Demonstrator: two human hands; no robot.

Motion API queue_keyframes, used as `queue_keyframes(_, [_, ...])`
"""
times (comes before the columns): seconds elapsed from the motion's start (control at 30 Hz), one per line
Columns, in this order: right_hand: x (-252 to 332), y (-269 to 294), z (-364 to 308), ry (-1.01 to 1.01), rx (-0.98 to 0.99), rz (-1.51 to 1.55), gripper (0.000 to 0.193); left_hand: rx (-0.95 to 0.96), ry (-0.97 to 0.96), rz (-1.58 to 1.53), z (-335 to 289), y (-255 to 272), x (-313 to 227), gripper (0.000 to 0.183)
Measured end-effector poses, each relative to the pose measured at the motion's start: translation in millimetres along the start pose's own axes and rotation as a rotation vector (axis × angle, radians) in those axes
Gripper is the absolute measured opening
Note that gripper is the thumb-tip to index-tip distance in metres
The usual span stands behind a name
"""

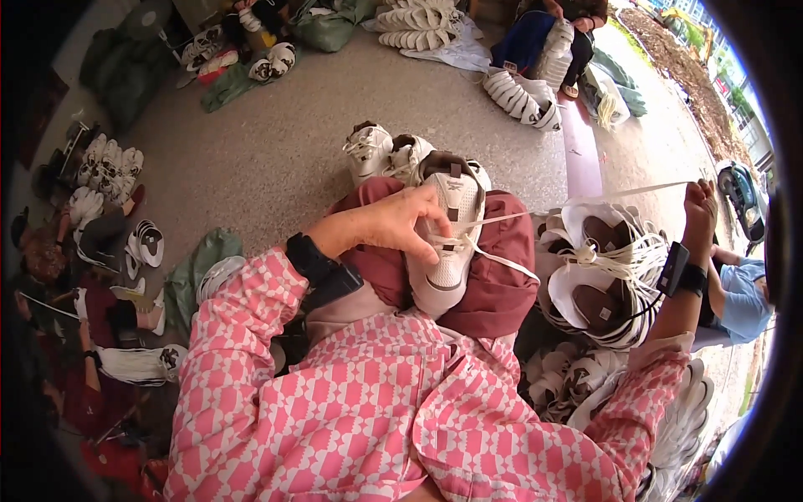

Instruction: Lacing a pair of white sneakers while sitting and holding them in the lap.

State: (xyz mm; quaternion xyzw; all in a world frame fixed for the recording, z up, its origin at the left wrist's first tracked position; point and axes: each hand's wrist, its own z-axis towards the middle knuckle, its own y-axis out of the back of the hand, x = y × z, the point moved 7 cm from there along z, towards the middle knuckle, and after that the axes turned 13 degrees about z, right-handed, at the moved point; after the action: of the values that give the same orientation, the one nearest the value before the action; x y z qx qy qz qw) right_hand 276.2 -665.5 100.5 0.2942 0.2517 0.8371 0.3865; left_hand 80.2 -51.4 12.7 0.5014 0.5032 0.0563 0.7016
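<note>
Speckled grey floor [276, 125] is spreading out ahead of the wearer, and toward its far edge stacked white shoes [416, 38] are lying on a pale sheet [458, 55], while a seated person [588, 21] is holding another stack upright. Nearer, the wearer is sitting with a white shoe [449, 269] resting between knees in maroon trousers [504, 238], its toe pointing toward the body. The left hand [395, 222] is pinching at the shoe's lacing with thumb and fingers; the right hand [701, 207] is extending far out to the right, clenched around a white lace [619, 193] that is running taut from the shoe. More white shoes [368, 152] are standing just beyond the knees, and dark-lined ones [595, 289] with bundled laces are lying at the wearer's right. Toward the floor's dim left edge, other people seem to be working among shoes too.
</note>
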Motion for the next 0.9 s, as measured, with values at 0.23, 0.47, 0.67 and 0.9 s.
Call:
queue_keyframes(0.23, [33, -20, -32, -0.423, -0.185, 2.046, 0.043, -0.298, 0.019, -0.017, 0, 16, -15, 0.02])
queue_keyframes(0.47, [226, 41, -12, -0.451, -0.225, 1.118, 0.05, -0.744, -0.273, 0.29, 20, 42, -39, 0.015])
queue_keyframes(0.67, [292, 175, -107, -0.122, -0.273, 1.413, 0.033, -0.003, -0.318, 0.851, 51, -36, -45, 0.021])
queue_keyframes(0.9, [361, 130, -114, 0.086, 0.076, 1.938, 0.029, 0.203, -0.323, 0.533, 43, -20, -36, 0.039])
